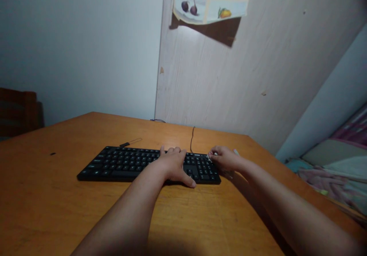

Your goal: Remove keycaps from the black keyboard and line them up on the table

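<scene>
A black computer keyboard (126, 162) lies flat on the wooden table, pale marks on its keys. My left hand (173, 166) rests across its right-middle part, fingers spread over the keys and thumb stretched out at the front edge. At the keyboard's upper right corner, by the number keys, my right hand (225, 158) is closed in a pinch. A small white thing (208, 157) shows at its fingertips; its kind is too small to make out. Behind the keyboard lies a keycap puller (125, 144) with a black handle and a thin wire loop.
The keyboard's cable (192, 138) runs back over the wooden table (71, 210) toward the wall. A tiny black piece (52, 154) lies at the left. A wooden chair (18, 112) stands beyond the left edge. Bedding (329, 183) is at the right.
</scene>
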Tool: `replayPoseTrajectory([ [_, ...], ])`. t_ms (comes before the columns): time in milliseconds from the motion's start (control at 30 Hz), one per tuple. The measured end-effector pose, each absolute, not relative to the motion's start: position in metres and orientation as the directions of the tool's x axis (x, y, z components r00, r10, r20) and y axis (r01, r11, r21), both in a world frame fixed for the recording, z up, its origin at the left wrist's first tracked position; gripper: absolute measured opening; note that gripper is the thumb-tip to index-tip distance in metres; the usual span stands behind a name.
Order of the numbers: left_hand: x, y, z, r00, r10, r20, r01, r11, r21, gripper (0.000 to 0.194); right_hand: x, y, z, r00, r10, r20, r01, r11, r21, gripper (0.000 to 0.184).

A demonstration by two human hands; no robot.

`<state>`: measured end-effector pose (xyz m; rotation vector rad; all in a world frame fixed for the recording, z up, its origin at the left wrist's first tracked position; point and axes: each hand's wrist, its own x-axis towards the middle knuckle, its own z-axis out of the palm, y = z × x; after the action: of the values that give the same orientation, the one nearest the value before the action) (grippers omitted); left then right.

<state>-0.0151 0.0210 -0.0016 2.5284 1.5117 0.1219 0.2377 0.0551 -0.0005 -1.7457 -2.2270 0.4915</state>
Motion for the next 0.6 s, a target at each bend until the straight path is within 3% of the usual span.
replayPoseTrajectory([
  [100, -0.015, 0.021, -0.002, 0.472, 0.881, -0.02, 0.864, -0.458, 0.208, 0.123, 0.234, 0.061, 0.008, -0.288, 0.956, -0.064, 0.902, 0.248, -0.353, 0.015],
  [333, -0.015, 0.019, -0.001, 0.473, 0.881, -0.003, 0.855, -0.458, 0.245, 0.118, 0.213, 0.076, 0.017, -0.355, 0.908, -0.221, 0.877, 0.241, -0.416, 0.015],
  [600, -0.014, 0.018, 0.0, 0.476, 0.879, -0.009, 0.856, -0.461, 0.234, 0.114, 0.186, 0.085, 0.021, -0.439, 0.869, -0.229, 0.864, 0.338, -0.374, 0.02],
])
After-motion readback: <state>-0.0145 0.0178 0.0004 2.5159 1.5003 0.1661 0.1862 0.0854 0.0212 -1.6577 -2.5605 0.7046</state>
